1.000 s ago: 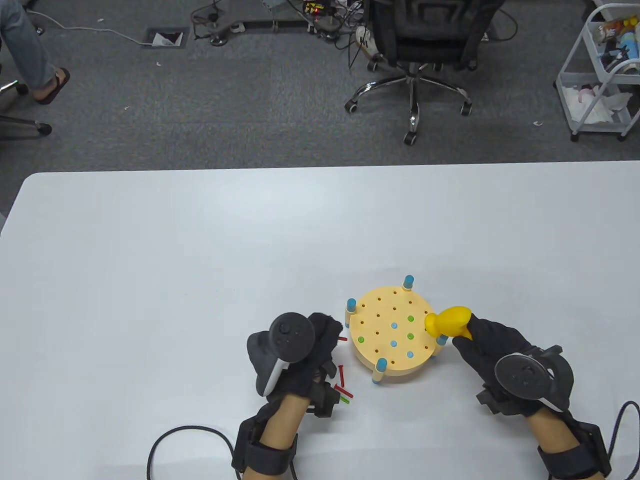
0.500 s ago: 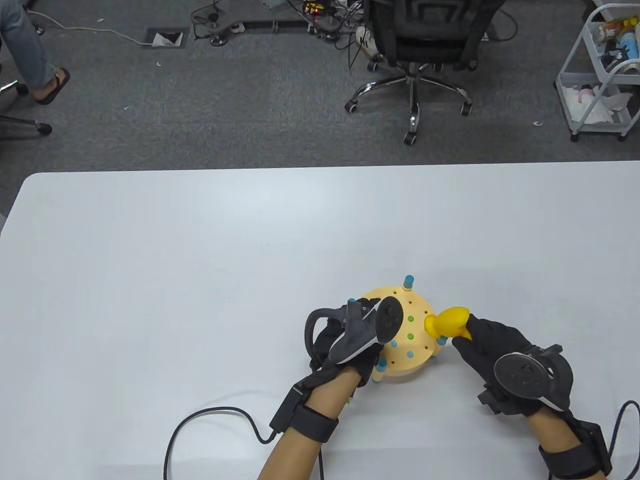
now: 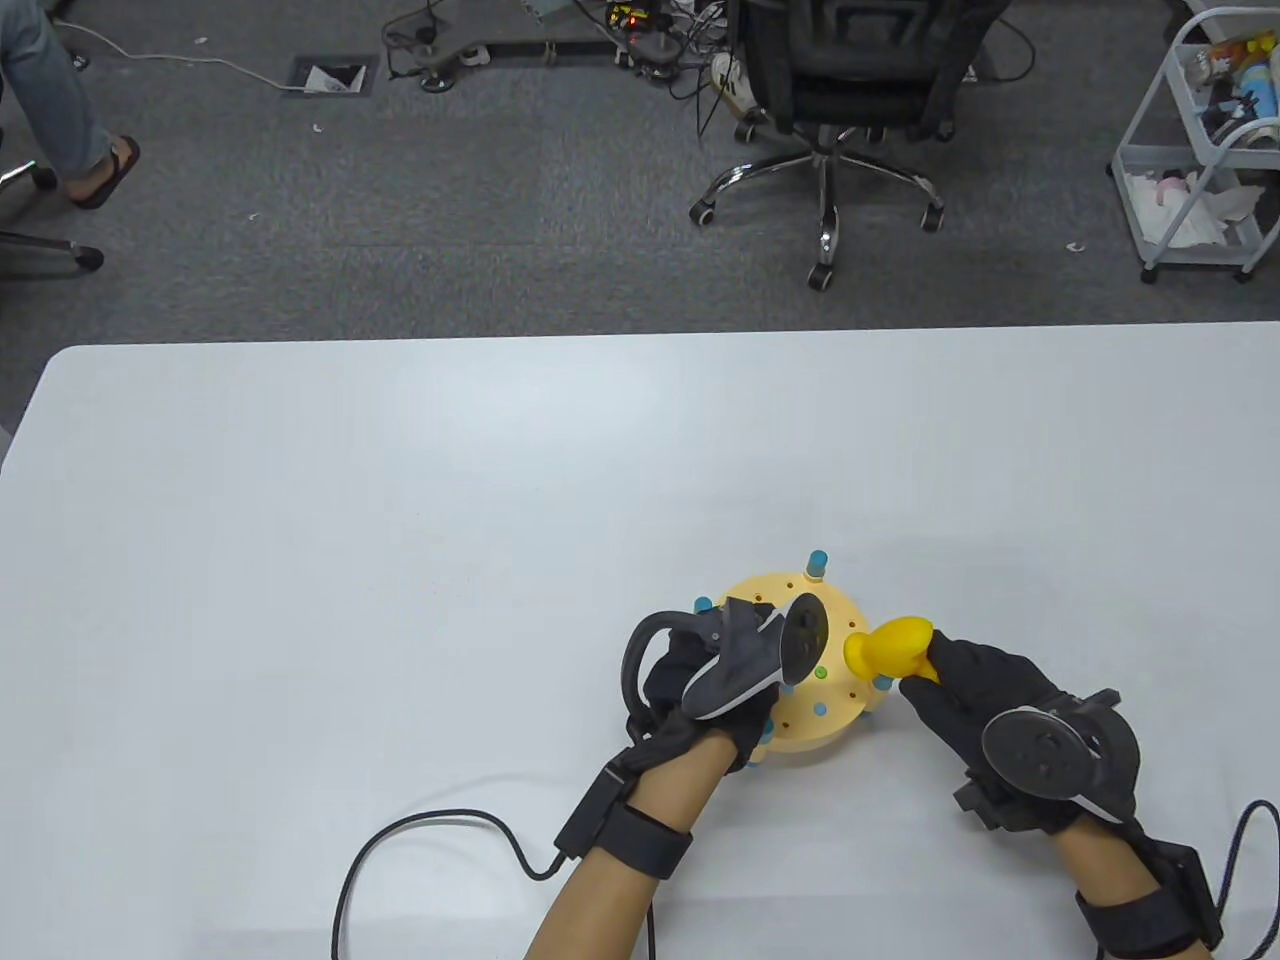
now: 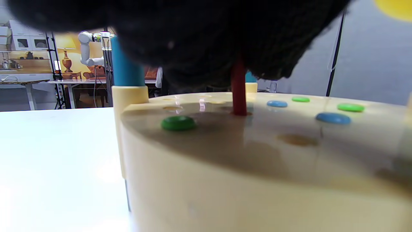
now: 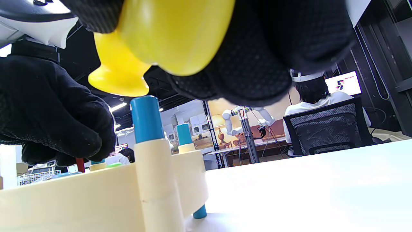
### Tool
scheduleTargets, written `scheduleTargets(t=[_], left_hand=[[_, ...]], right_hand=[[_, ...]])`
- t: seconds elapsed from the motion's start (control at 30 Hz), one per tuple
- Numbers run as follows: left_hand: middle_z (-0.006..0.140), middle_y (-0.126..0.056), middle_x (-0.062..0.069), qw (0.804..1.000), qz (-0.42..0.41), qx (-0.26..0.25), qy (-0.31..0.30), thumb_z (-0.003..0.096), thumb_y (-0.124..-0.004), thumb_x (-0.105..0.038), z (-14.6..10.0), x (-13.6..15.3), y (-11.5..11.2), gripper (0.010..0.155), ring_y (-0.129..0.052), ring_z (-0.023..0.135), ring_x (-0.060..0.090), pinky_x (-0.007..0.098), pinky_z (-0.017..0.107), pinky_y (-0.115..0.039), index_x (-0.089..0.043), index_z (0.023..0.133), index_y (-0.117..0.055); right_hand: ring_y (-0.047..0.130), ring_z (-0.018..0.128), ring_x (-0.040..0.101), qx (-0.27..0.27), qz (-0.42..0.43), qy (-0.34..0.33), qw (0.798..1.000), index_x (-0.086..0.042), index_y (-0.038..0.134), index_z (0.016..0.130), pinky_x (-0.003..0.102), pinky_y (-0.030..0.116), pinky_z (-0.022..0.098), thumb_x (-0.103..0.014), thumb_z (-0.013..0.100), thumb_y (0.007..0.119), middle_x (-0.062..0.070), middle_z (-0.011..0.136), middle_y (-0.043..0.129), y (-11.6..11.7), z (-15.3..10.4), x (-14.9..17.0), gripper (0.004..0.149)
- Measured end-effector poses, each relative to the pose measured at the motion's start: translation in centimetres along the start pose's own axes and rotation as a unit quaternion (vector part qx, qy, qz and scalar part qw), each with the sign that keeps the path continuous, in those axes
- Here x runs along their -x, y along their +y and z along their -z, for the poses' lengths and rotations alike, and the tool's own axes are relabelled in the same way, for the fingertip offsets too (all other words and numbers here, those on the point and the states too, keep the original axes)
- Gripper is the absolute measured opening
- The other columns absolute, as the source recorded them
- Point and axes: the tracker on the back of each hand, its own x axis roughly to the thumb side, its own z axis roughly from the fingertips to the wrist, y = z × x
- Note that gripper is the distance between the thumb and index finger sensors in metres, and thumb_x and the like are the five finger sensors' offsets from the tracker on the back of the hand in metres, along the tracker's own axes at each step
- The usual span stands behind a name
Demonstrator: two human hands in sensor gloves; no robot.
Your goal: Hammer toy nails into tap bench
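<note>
The round cream tap bench (image 3: 832, 722) stands on the white table, with blue corner posts (image 3: 818, 563) and several green and blue nail heads sunk in its top (image 4: 333, 118). My left hand (image 3: 715, 680) is over the bench's left part and pinches a red nail (image 4: 238, 88) upright, its tip in a hole. The nail also shows in the right wrist view (image 5: 80, 164). My right hand (image 3: 985, 690) grips the yellow toy hammer (image 3: 890, 647) just right of the bench, its head above the bench's right edge (image 5: 117, 69).
A black cable (image 3: 430, 840) runs from my left wrist over the table's front. Beyond the table's far edge stand an office chair (image 3: 840, 90) and a white cart (image 3: 1205, 140) on the carpet.
My left hand moved from the loose nails left of the bench onto the bench, carrying a red nail, and now holds it in a hole. The hammer shifted slightly left.
</note>
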Motion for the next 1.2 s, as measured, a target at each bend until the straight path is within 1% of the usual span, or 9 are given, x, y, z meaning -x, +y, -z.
scheduleTargets(t=[0.23,0.43,0.6,0.83,0.97,1.03,1.07,1.13,1.2], left_hand=[[0.059,-0.098,0.011,1.0,-0.001,-0.011,-0.008,0.0354,-0.078,-0.047,-0.4,0.1,0.4,0.053,-0.095,0.027,0.015,0.036,0.022,-0.082,-0.018,0.079,-0.085],[0.069,-0.094,0.011,0.981,-0.084,-0.159,0.067,0.0363,-0.077,-0.049,-2.8,5.3,2.2,0.057,-0.094,0.034,0.015,0.035,0.027,-0.081,-0.02,0.086,-0.079],[0.094,-0.077,0.016,0.98,-0.172,-0.074,0.072,0.0341,-0.08,-0.052,-1.4,8.8,-1.9,0.076,-0.091,0.051,0.02,0.038,0.035,-0.078,-0.018,0.1,-0.062],[0.087,-0.087,0.009,0.966,-0.25,-0.052,0.044,0.0377,-0.082,-0.042,0.0,9.5,-4.5,0.059,-0.093,0.043,0.017,0.036,0.032,-0.079,-0.026,0.093,-0.071],[0.084,-0.09,0.008,0.966,-0.246,-0.071,0.04,0.036,-0.083,-0.043,0.1,9.4,-4.7,0.057,-0.094,0.039,0.015,0.035,0.03,-0.08,-0.027,0.09,-0.074],[0.083,-0.09,0.009,0.966,-0.246,-0.071,0.042,0.0359,-0.083,-0.042,0.1,9.3,-4.8,0.056,-0.094,0.039,0.015,0.035,0.03,-0.08,-0.026,0.089,-0.074],[0.083,-0.09,0.009,0.966,-0.245,-0.069,0.043,0.036,-0.083,-0.042,0.1,9.3,-4.8,0.056,-0.095,0.038,0.015,0.035,0.029,-0.08,-0.026,0.089,-0.074],[0.083,-0.09,0.009,0.966,-0.244,-0.069,0.042,0.0361,-0.083,-0.042,0.1,9.3,-4.8,0.056,-0.095,0.037,0.015,0.035,0.029,-0.081,-0.026,0.089,-0.074],[0.083,-0.09,0.009,0.966,-0.246,-0.067,0.041,0.0361,-0.083,-0.042,0.1,9.3,-4.8,0.056,-0.095,0.037,0.015,0.035,0.029,-0.08,-0.026,0.089,-0.074]], right_hand=[[0.1,0.039,0.019,-0.002,0.0,-0.003,1.0,-0.013,0.079,0.087,0.038,0.085,0.039,-0.055,0.043,0.057,0.005,0.058,0.097,0.1,0.0,-0.1,0.065],[0.1,0.039,0.019,0.018,-0.002,-0.015,1.0,-0.013,0.079,0.087,0.038,0.085,0.039,-0.055,0.043,0.058,0.005,0.059,0.097,-0.5,-0.3,-1.2,0.065],[0.1,0.04,0.019,0.024,-0.036,-0.034,0.998,-0.012,0.079,0.088,0.038,0.085,0.04,-0.055,0.043,0.058,0.005,0.059,0.097,-0.9,-0.1,-4.3,0.065],[0.098,0.047,0.022,-0.038,-0.109,-0.034,0.993,-0.008,0.073,0.093,0.041,0.083,0.044,-0.051,0.045,0.058,0.008,0.067,0.093,1.2,1.8,-8.8,0.066],[0.098,0.043,0.023,0.006,-0.144,-0.051,0.988,-0.007,0.075,0.092,0.041,0.083,0.042,-0.05,0.045,0.061,0.009,0.064,0.095,2.4,2.5,-10.6,0.066],[0.099,0.038,0.021,-0.138,-0.251,-0.063,0.956,-0.006,0.077,0.091,0.039,0.084,0.038,-0.051,0.045,0.06,0.008,0.06,0.096,4.3,2.9,-11.3,0.066],[0.1,0.041,0.014,-0.128,-0.292,-0.039,0.947,-0.012,0.073,0.093,0.034,0.086,0.041,-0.055,0.045,0.054,0.001,0.062,0.095,3.9,2.6,-11.6,0.067],[0.1,0.037,0.018,-0.021,-0.246,-0.056,0.967,-0.01,0.077,0.091,0.037,0.086,0.038,-0.053,0.044,0.059,0.005,0.059,0.097,3.4,2.8,-11.9,0.066],[0.1,0.035,0.022,0.012,-0.206,-0.046,0.977,-0.007,0.08,0.09,0.04,0.085,0.036,-0.051,0.043,0.063,0.009,0.057,0.098,3.1,2.8,-11.9,0.066]])
